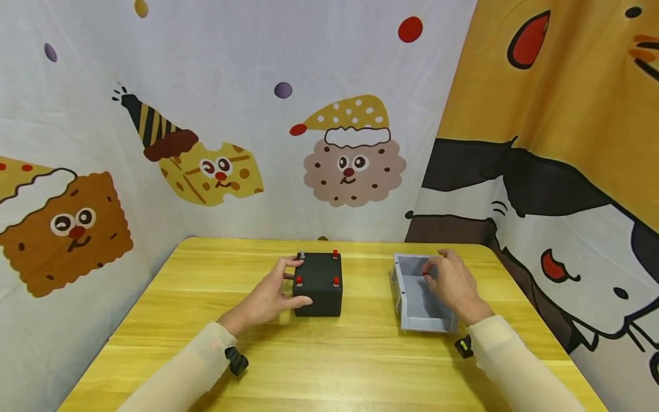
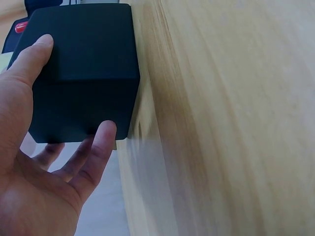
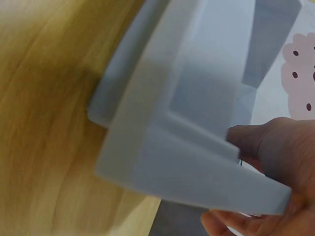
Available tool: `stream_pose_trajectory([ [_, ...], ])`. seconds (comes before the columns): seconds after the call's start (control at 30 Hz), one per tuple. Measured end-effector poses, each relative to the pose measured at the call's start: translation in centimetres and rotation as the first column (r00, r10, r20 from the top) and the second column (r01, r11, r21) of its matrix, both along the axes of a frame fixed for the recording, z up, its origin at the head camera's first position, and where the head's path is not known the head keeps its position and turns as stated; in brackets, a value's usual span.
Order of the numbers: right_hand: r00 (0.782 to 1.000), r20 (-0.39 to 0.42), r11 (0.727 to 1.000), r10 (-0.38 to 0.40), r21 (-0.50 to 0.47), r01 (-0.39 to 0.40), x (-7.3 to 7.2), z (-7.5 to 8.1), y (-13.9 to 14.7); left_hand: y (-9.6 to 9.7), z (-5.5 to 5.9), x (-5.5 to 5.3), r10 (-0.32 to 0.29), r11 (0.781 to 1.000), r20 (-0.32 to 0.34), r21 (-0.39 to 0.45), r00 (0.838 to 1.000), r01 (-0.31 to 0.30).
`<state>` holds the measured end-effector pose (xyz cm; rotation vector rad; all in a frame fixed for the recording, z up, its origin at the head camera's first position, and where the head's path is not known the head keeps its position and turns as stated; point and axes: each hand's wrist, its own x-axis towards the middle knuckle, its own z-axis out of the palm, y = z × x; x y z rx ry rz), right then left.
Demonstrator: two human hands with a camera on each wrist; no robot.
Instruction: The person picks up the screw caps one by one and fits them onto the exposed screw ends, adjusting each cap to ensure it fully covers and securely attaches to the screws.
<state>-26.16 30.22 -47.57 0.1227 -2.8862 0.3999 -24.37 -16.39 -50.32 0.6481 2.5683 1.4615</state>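
Observation:
A black box (image 1: 318, 284) with a small post at each corner stands on the table. Three posts carry red caps (image 1: 336, 281); the back left post (image 1: 302, 254) shows bare grey metal. My left hand (image 1: 268, 294) holds the box from its left, thumb along the front face and fingers at the left side, as the left wrist view (image 2: 54, 182) also has it. Over a grey tray (image 1: 429, 325) on the right, my right hand (image 1: 453, 286) pinches a small red cap (image 1: 425, 275). In the right wrist view the tray wall (image 3: 197, 167) hides the fingertips.
The wooden table (image 1: 329, 366) bears the box and, a short gap to its right, the tray, raised on short legs. A printed curtain (image 1: 231, 103) hangs right behind the table and along its sides. Each sleeve has a small black wrist camera (image 1: 237, 361).

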Motion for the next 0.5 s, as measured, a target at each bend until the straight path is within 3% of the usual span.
stream_pose_trajectory([
  [0.23, 0.997, -0.05, 0.998, 0.06, -0.034, -0.062, 0.06, 0.4, 0.14, -0.01, 0.05, -0.18, 0.0, 1.0, 0.004, 0.001, 1.0, 0.0],
  [0.5, 0.968, -0.222, 0.992, 0.115, -0.026, -0.124, 0.55, 0.5, 0.07, 0.14, 0.09, -0.06, -0.003, 1.0, 0.016, 0.006, 1.0, 0.003],
])
